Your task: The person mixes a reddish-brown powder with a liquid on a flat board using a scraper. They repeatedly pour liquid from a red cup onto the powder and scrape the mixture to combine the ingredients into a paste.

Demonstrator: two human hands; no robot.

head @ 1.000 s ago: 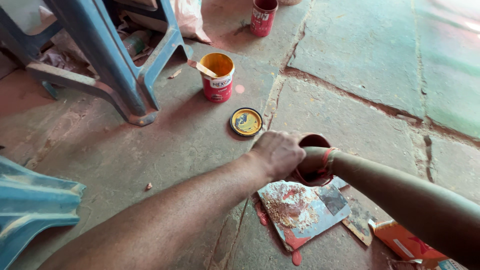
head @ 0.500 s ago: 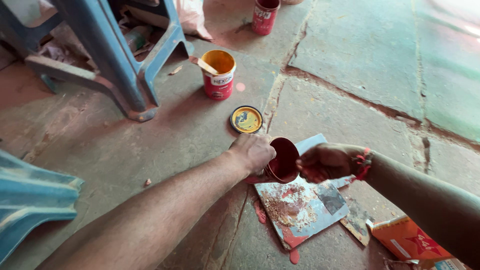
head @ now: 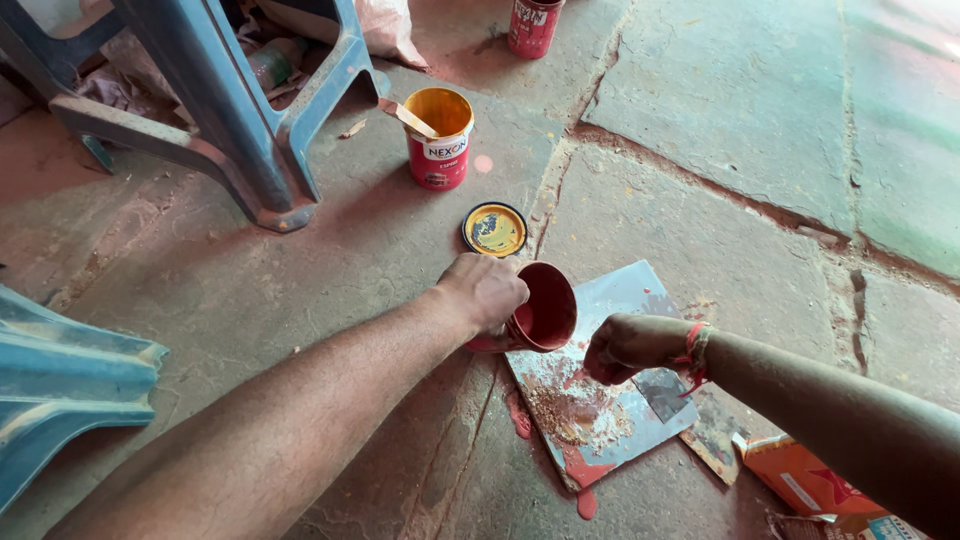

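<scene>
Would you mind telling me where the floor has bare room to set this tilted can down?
Free: the stone slab right of the yellow lid, and the floor between the stool leg and left hand. Crowded: the smeared tile under the right hand and tilted red can.

Left hand (head: 485, 290) tilting red tin (head: 540, 310) over smeared tile (head: 600, 390), right hand (head: 625, 347) fisted beside it

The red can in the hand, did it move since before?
Yes. The red can has tipped over toward the tile, its mouth now facing sideways; the left hand holds it below the yellow lid.
</scene>
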